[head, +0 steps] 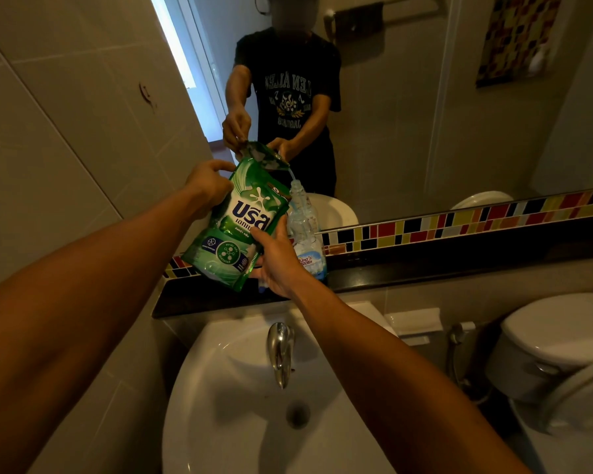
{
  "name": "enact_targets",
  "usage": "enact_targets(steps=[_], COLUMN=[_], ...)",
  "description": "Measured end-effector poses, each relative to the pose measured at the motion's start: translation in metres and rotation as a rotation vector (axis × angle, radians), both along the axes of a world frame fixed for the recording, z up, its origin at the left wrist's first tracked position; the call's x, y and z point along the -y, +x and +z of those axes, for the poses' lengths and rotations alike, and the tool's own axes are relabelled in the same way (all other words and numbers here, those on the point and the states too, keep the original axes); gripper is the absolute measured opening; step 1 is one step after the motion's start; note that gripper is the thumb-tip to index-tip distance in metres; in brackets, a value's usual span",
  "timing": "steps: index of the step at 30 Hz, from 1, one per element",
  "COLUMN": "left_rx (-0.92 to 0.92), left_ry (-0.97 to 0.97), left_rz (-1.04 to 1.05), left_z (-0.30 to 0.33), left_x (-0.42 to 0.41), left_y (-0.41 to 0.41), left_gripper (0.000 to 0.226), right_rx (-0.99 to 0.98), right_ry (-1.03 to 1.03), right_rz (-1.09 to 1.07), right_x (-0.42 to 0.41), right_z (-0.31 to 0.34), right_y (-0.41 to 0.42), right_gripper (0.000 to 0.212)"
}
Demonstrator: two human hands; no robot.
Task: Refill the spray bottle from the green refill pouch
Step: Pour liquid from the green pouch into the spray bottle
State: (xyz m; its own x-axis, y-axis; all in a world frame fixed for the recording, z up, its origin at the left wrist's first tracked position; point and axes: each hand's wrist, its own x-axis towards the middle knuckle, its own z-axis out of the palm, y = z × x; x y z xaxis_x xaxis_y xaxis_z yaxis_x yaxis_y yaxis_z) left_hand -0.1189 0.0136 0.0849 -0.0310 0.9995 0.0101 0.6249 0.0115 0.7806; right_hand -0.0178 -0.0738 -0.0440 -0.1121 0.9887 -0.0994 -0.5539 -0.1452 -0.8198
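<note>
A person's two hands tilt a green pouch (235,222) over a clear bottle (305,230) standing on a dark ledge (425,268) behind the sink (254,405). The left hand (208,186) grips the pouch's upper edge, steering its torn corner, which sits just above the bottle's open neck; a thin stream runs down into it. The right hand (276,261) cups the pouch's lower edge, likely bearing its weight. The bottle stands against the mirror, close to the ledge's front edge. The ledge right of the bottle is bare, so there is room there.
</note>
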Motion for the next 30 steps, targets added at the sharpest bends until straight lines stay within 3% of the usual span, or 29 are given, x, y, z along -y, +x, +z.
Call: enact_targets(steps=[30], left_rx=[0.022], left_ry=[-0.018], left_rz=[0.008], left_z=[-0.0004], left_x=[-0.0007], left_y=[0.0016], left_gripper=[0.042], right_rx=[-0.004], right_ry=[0.002], right_rz=[0.004], right_x=[-0.0004], right_z=[-0.0016], right_y=[-0.0005], right_gripper=[0.076])
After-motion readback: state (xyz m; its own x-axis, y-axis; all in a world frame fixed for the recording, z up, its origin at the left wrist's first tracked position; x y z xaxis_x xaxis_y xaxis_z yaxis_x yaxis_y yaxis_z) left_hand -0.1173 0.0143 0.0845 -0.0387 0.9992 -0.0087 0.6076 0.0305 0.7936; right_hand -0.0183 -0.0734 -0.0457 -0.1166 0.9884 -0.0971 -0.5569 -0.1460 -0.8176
